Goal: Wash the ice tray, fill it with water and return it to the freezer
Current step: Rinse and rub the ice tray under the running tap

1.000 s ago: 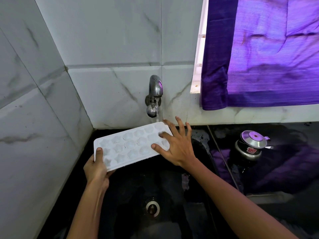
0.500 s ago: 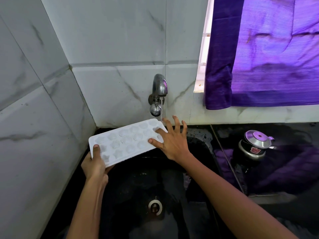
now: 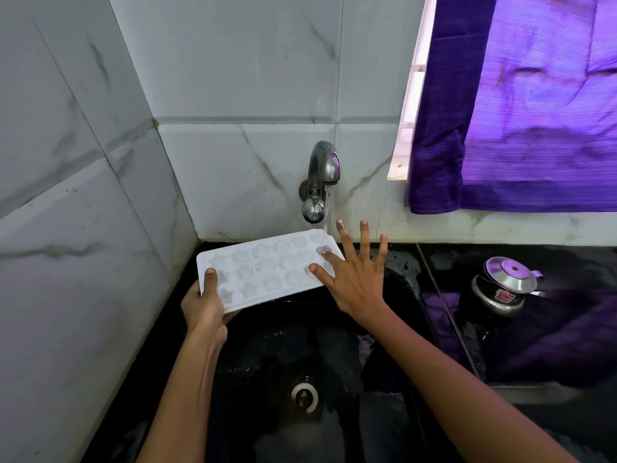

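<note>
A white ice tray (image 3: 267, 269) with star and round moulds is held level over the black sink (image 3: 334, 345). My left hand (image 3: 205, 305) grips its near left corner, thumb on top. My right hand (image 3: 354, 272) lies spread at the tray's right end, thumb and forefinger resting on the moulds, the other fingers fanned out past the edge. A thin stream of water runs from the steel tap (image 3: 322, 172) onto the tray's far right corner.
The sink drain (image 3: 303, 394) lies below the tray. Marble-tiled walls close in the left and back. A steel-lidded pot (image 3: 504, 285) stands on the black counter at the right. A purple curtain (image 3: 534, 105) hangs over the window.
The tray and both hands have stayed under the tap with only slight shifts. My right hand's fingers have spread wider over the tray's right end.
</note>
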